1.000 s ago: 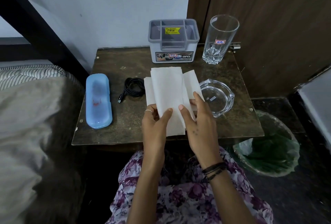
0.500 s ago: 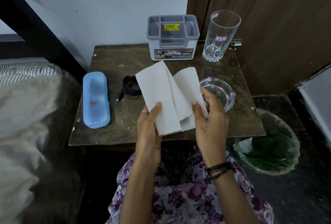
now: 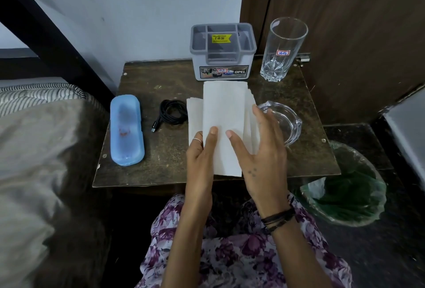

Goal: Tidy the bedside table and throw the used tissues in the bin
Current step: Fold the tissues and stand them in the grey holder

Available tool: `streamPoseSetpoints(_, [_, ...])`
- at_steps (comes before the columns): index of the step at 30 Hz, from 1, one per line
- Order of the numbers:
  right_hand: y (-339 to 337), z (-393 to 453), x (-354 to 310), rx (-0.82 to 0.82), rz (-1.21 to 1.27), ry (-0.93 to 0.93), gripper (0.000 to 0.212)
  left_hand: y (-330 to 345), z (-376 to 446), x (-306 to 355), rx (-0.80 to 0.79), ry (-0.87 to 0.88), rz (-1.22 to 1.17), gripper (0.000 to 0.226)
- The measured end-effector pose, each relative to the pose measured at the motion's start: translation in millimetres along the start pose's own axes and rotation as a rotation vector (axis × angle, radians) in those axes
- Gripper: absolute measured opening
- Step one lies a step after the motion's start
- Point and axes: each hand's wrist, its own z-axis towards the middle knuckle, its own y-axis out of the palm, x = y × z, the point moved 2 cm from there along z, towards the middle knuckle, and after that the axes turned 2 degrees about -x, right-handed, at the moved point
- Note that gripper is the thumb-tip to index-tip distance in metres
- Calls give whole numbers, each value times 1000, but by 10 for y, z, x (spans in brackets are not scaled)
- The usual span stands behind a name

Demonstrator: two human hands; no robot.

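A: Why does the person hold the stack of flat white paper tissues (image 3: 224, 126) over the front of the dark, worn wooden bedside table (image 3: 161, 168) rather than drop it in the bin?

B: Judging by how the sheets lie, they are being squared into one neat pile; they look clean and unfolded, not crumpled. The round bin lined with a green plastic bag (image 3: 345, 186) stands on the floor just beside the table's right front corner, an easy drop for anything used.

A: And the hands?

B: The left hand (image 3: 200, 156) pinches the stack's lower left edge, thumb on top and fingers behind. The right hand (image 3: 259, 149) is spread wide, thumb resting on the top sheet, fingers along the right edge; it grips nothing.

A: What else shares the table?

B: A pale blue plastic oblong case (image 3: 127, 130) at the left, a coiled black charging cable (image 3: 171, 115) beside it, a grey plastic compartment organiser (image 3: 222, 52) and a tall clear drinking glass (image 3: 281, 50) at the back, and a clear glass ashtray (image 3: 284, 123) near the right hand.
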Motion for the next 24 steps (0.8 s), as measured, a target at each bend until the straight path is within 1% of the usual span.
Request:
streamPoseSetpoints(2, [-7,-17,-18,-17,56,18,68,11,-27,9,-3,-7,0,29])
streamPoseSetpoints(5, [-17,-8,-31,-71,178,106,81,15,-25,19,40,-59,-19,28])
streamPoseSetpoints(7, [-24,16,-29,-111,244,148,87,20,-17,41,65,-85,-27,35])
streamPoseSetpoints(9, [-22,31,-12,-146,322,188,92,35,-7,69,63,-70,-44,37])
streamPoseSetpoints(11, [-21,29,1,-162,398,223,96,43,9,81,36,-33,-51,33])
streamPoseSetpoints(14, [-10,44,38,-206,496,264,98,60,42,110,16,-2,-60,17])
streamPoseSetpoints(16, [-6,67,64,-250,532,283,89,68,68,133,5,30,-48,10])
streamPoseSetpoints(17, [-8,82,71,-264,529,271,77,67,87,149,6,60,-20,7])
streamPoseSetpoints(20, [-47,134,45,-237,427,167,26,51,139,201,37,201,177,8])
streamPoseSetpoints(21, [-64,148,29,-210,399,133,18,48,154,216,50,254,254,10])
streamPoseSetpoints(22, [-75,162,18,-183,378,100,15,45,160,227,63,301,321,11])
streamPoseSetpoints(24, [-84,176,-14,-125,340,27,21,48,137,258,90,379,382,13])
